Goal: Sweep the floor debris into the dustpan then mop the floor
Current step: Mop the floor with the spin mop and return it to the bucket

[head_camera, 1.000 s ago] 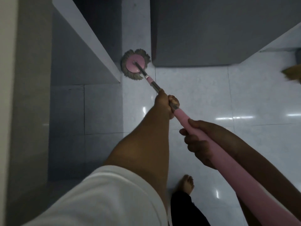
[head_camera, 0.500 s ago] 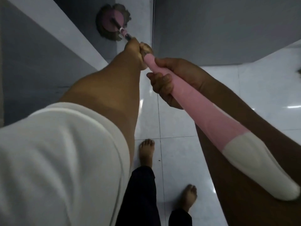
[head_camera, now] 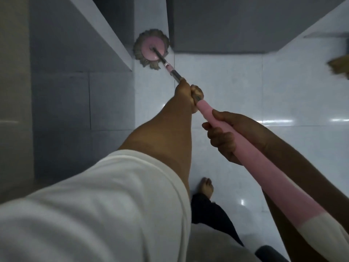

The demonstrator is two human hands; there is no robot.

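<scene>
Pink mop handle (head_camera: 205, 111), left hand (head_camera: 188, 95) stretched ahead, right hand (head_camera: 226, 133) nearer (fingers (head_camera: 219, 142) of both wrapped round)

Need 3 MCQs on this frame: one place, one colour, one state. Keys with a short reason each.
1. Where is the mop head?
A. in a bucket
B. on the floor, between the ledge and the grey block
C. on a table

2. What colour is the handle at the right hand?
A. pink
B. blue
C. black

3. What is the left hand doing?
A. hanging free
B. lying flat on the ledge
C. gripping the shaft

Key:
1 B: the head lies on the tiles at the mouth of that gap.
2 A: the sleeve under the fingers is pink.
3 C: its fingers curl round the metal shaft.
</scene>
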